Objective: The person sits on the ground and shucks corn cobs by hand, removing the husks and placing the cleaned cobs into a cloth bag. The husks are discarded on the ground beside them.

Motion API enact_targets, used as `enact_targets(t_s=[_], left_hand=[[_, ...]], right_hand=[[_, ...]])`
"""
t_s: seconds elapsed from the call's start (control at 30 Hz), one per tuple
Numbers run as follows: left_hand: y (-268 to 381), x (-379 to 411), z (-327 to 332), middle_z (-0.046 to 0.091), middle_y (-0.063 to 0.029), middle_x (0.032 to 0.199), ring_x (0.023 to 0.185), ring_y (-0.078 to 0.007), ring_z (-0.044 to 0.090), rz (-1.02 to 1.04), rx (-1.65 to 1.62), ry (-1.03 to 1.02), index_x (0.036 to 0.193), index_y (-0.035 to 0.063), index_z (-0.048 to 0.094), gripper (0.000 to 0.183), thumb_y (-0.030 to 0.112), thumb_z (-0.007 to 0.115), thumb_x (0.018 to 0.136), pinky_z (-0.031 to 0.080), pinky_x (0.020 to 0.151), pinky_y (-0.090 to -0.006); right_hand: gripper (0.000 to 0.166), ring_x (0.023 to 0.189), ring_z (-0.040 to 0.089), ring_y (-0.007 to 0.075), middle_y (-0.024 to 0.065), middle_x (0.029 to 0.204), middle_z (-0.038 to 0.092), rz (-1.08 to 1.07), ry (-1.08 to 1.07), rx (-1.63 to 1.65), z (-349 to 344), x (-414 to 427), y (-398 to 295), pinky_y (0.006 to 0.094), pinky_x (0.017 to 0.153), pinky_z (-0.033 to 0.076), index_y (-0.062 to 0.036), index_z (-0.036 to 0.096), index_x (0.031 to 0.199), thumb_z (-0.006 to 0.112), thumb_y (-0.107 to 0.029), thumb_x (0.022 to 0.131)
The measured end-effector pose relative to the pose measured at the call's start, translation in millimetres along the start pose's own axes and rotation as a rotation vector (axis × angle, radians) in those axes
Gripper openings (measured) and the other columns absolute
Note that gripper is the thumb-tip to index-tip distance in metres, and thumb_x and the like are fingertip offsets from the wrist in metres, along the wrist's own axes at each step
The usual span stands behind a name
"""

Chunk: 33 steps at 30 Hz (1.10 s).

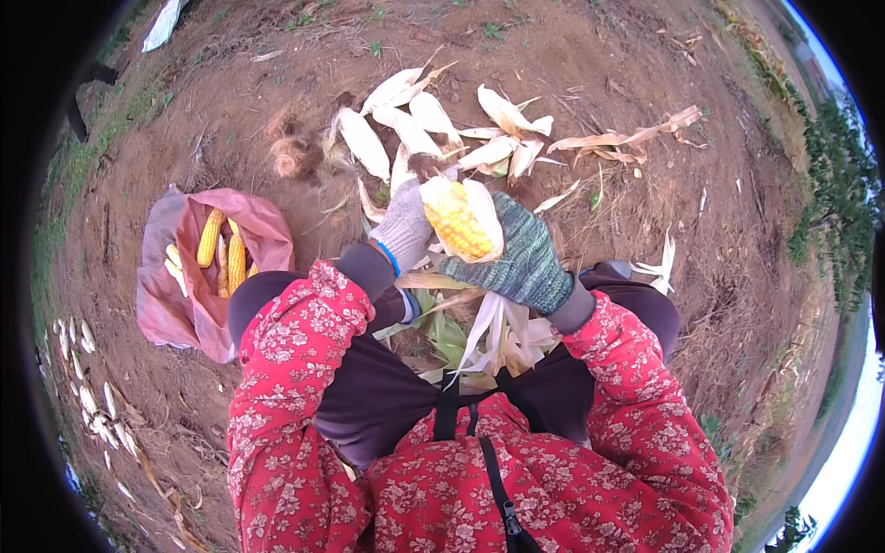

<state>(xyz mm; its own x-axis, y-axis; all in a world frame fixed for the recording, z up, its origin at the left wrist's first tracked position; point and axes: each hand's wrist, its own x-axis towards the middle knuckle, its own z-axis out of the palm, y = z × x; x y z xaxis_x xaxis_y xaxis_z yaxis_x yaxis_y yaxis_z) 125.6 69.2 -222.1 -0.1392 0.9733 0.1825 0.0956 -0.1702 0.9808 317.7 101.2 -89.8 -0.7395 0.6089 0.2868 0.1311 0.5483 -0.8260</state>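
Note:
An ear of corn (459,220) with yellow kernels showing is held in front of me, pale husk still around its sides. My left hand (406,220), in a light grey knitted glove, grips it on the left near the top. Around its lower right side closes my right hand (520,256), in a green knitted glove. Peeled husks (508,332) lie between my legs, just below the hands. Beyond the hands, several corn ears in pale husks (364,144) rest on the soil, with another husked ear (508,114) to their right.
A reddish woven sack (266,214) at my left holds several bare yellow cobs (236,263). Brown corn silk (289,157) and dry husk leaves (626,142) lie on the ground. More pale ears (88,399) are scattered at the far lower left.

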Motion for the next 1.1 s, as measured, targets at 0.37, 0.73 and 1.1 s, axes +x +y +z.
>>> enact_targets(t_s=[0.37,0.73,1.1], left_hand=[[130,26,29,0.063,-0.0077,0.097,0.087,-0.0142,0.062,-0.441,-0.743,0.428,0.104,0.0025,0.057,0.031,0.031,0.053,0.095,0.053,0.071,-0.0267],[146,27,21,0.063,-0.0052,0.100,0.093,-0.0175,0.061,-0.498,-1.037,0.466,0.106,0.0071,0.057,0.024,0.026,0.058,0.092,0.052,0.076,-0.0302],[116,21,-44,0.060,-0.0119,0.113,0.106,-0.0246,0.056,-0.297,-0.920,0.530,0.110,0.0023,0.057,0.035,0.032,0.053,0.094,0.046,0.091,-0.0392]], right_hand=[[0.053,0.099,0.057,0.0156,0.0098,0.107,0.058,0.342,0.374,0.552,4,20,41,0.0285,0.086,0.047,0.0011,0.050,0.118,0.077,-0.017,0.076],[0.050,0.099,0.060,0.0221,0.0109,0.111,0.059,0.612,0.521,1.049,-12,23,57,0.0360,0.082,0.053,-0.0023,0.050,0.118,0.055,-0.044,0.091],[0.058,0.103,0.056,0.0312,0.0147,0.111,0.053,0.413,0.851,1.245,-93,31,68,0.0480,0.090,0.049,-0.0052,0.043,0.118,0.060,-0.050,0.085]])
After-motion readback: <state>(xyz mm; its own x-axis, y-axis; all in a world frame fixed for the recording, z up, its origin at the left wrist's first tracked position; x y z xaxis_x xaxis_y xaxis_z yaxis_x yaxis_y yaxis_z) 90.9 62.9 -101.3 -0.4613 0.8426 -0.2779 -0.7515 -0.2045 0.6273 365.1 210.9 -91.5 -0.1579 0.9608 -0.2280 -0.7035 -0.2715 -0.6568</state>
